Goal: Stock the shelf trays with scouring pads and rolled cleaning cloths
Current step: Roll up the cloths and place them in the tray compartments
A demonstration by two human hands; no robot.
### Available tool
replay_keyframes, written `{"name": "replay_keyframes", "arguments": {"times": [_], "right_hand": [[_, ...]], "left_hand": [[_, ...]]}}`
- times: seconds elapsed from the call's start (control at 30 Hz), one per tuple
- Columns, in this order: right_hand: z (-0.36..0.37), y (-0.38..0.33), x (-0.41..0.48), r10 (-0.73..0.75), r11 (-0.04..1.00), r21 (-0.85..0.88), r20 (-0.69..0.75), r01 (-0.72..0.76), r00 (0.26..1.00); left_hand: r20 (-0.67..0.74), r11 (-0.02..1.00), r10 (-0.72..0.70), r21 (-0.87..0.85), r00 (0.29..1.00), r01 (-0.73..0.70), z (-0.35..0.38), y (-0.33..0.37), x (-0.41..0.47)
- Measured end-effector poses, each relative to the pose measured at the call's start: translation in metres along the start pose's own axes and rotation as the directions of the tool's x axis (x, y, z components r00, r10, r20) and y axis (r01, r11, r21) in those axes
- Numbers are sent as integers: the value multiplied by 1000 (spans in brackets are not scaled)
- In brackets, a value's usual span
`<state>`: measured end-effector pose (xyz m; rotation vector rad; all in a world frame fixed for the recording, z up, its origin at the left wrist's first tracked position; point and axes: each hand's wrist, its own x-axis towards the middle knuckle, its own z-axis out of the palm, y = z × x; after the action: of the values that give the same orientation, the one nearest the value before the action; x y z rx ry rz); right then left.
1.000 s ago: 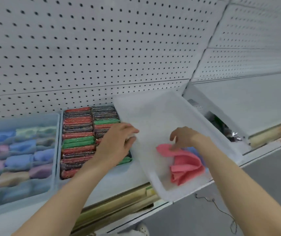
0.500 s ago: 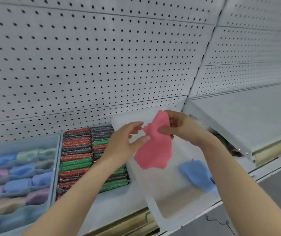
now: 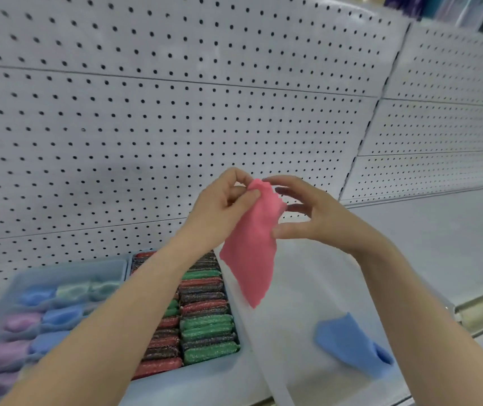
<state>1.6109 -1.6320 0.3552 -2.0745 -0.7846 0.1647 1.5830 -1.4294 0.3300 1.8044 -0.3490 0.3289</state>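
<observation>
- Shelf [image 3: 439, 244]: it carries three trays side by side below the pegboard [image 3: 176, 127]. The view has tipped upward within the last second, so more of the wall shows.
- Clear tray [image 3: 293, 332], on the right: a second ago it held two loose cloths in a heap; now only one lies in it.
- Cloth tray [image 3: 67, 268], on the left: rows of rolled cloths [image 3: 56, 315] fill it, unchanged.
- Pad tray [image 3: 205, 373], in the middle: packed with pads [image 3: 205, 317], it looks fully stocked.
- Pink cloth [image 3: 252, 253]: it has gone from crumpled in the clear tray to hanging open in the air above it. I judge it is being straightened for rolling and is not yet stocked.
- Blue cloth [image 3: 348, 344]: now uncovered, it lies folded in the clear tray, awaiting its turn.
- Left hand [image 3: 219, 209]: it has come off the pad tray and pinches the pink cloth's top edge between thumb and fingers.
- Right hand [image 3: 316, 215]: its fingers are spread and nearly straight, with the thumb touching the cloth's right edge. No firm hold shows.
</observation>
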Motion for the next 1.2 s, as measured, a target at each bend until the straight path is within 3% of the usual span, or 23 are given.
{"name": "replay_keyframes", "arguments": {"times": [0.1, 0.33, 0.57, 0.7, 0.8, 0.93, 1.07, 1.2], "right_hand": [[1, -9, 10, -56, 995, 82, 31, 54, 998], [8, -30, 21, -121, 972, 216, 105, 96, 987], [11, -36, 27, -6, 982, 190, 75, -8, 997], [12, -30, 33, 13, 987, 159, -91, 2, 996], [17, -28, 39, 23, 978, 208, -268, 34, 963], [23, -30, 43, 31, 950, 298, -392, 95, 919], [24, -34, 40, 2, 906, 388, -401, 168, 916], [25, -39, 38, -25, 920, 347, -407, 180, 913]], "left_hand": [[58, 998, 48, 37, 997, -50, -14, 14, 1], [17, 990, 120, 78, 993, -121, -44, 28, 2], [-64, 992, 97, 84, 993, -92, -66, 35, -1], [-169, 998, 52, 49, 984, -44, -78, 25, -2], [-227, 1000, -3, -1, 974, 3, -81, 17, -4], [-270, 1000, -2, -20, 963, -3, -79, 14, -7], [-291, 995, 7, -93, 957, -36, -78, 14, -11], [-287, 984, 2, -170, 958, -53, -79, 14, -13]]}}
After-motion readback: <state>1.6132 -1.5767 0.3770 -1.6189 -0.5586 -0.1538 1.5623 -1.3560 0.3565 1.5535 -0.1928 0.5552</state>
